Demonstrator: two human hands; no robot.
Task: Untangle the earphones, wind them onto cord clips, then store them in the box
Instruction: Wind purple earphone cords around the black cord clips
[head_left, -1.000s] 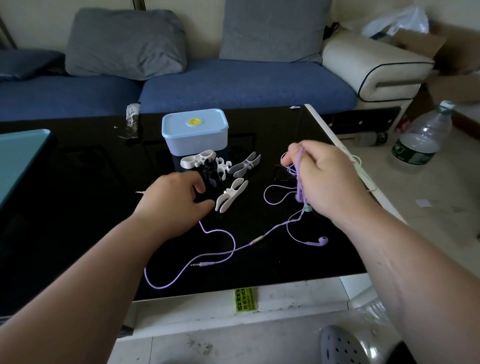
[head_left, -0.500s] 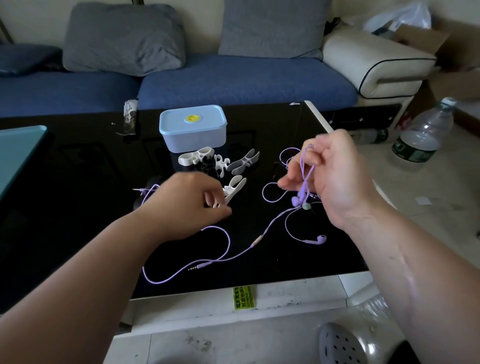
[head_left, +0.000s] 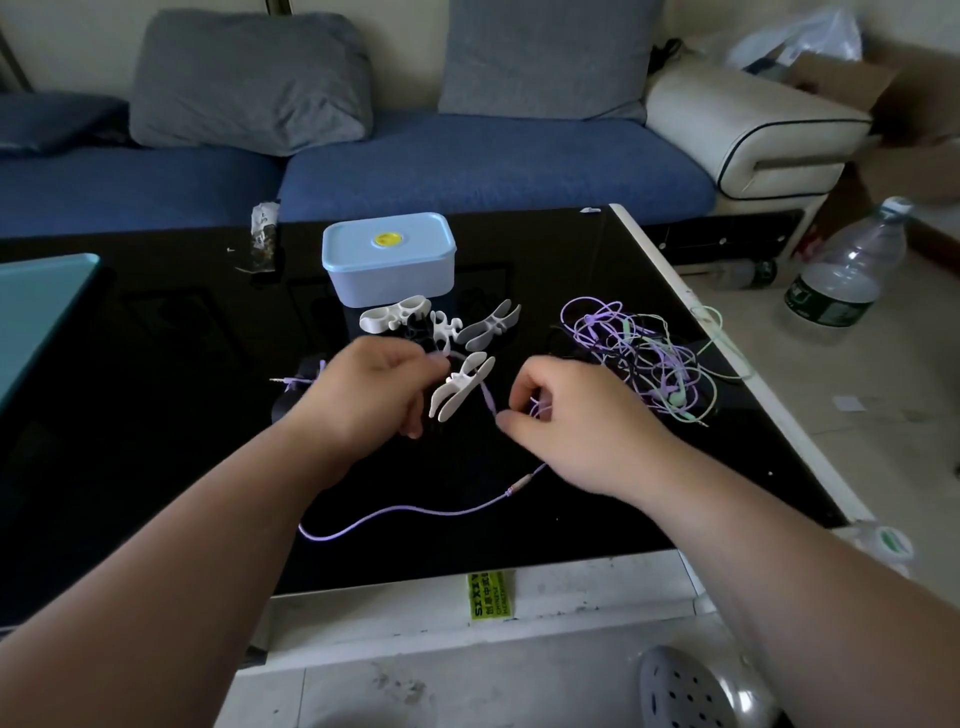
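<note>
A black glass table (head_left: 156, 395) fills the view, with a blue sofa (head_left: 467, 166) behind it. Near the table's right edge lies a tangle of purple and pale green earphones (head_left: 644, 358), now in plain sight on the glass; half a second ago the right hand was raised in front of that spot with a purple bundle pinched in it. A lidded light-blue box (head_left: 388, 260) stands at the back, still closed, with spare white cord clips (head_left: 441, 325) just in front of it.

Both hands have come together at the table's middle. The left hand (head_left: 369, 395) is closed around one white cord clip (head_left: 460, 387), which it has picked up from the table. The right hand (head_left: 576, 415) has dropped lower and pinches one purple cord (head_left: 415, 512) (its plug trails toward the near edge), right beside the clip.

This looks like the start of winding one freed earphone; the tangle and the box remain for later.
</note>
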